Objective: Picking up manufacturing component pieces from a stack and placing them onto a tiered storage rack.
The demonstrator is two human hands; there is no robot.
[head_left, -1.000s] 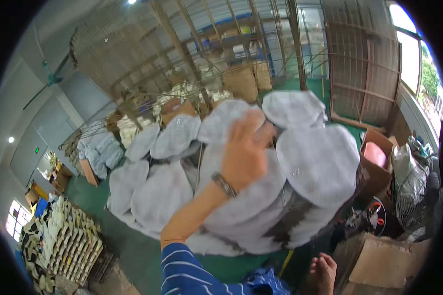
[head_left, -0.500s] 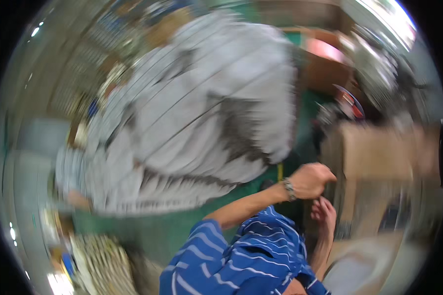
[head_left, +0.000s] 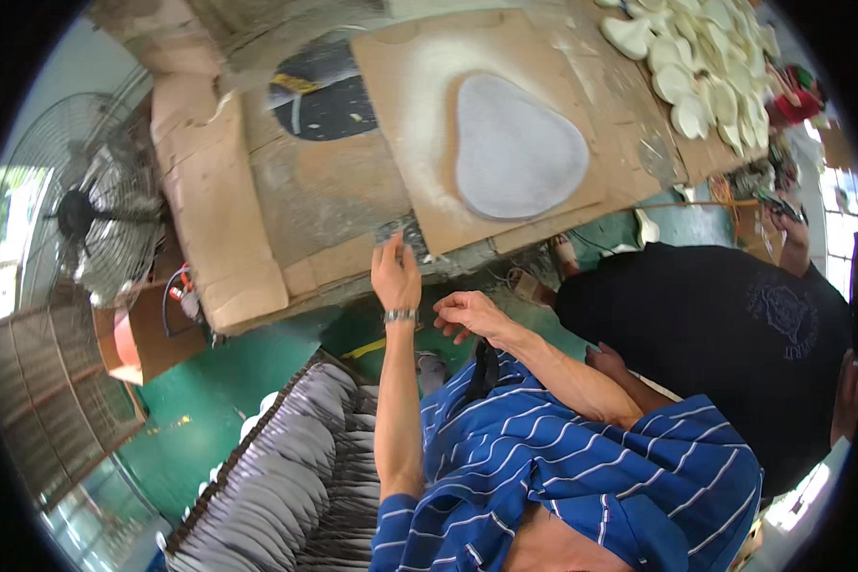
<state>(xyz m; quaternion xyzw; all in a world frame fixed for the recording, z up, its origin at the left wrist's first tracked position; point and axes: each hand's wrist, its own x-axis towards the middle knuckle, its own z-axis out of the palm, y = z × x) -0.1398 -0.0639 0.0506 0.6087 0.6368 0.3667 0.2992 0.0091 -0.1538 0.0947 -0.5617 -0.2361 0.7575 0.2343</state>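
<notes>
Far left: wire-guard floor fan [head_left: 91, 214] standing beside an open cardboard box [head_left: 143, 334]. Near centre-left: stack of grey pear-shaped pieces [head_left: 296, 486] on green floor [head_left: 229, 381]. Far right: pile of pale cream shaped pieces [head_left: 705, 57] on the bench top. Right: a person in a black shirt [head_left: 725, 334], close beside the bench.

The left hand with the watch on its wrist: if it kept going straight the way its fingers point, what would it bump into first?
Probably the edge of the cardboard-covered table. The left hand points up at it, fingertips already near a small dark object there. Depth is hard to judge.
</notes>
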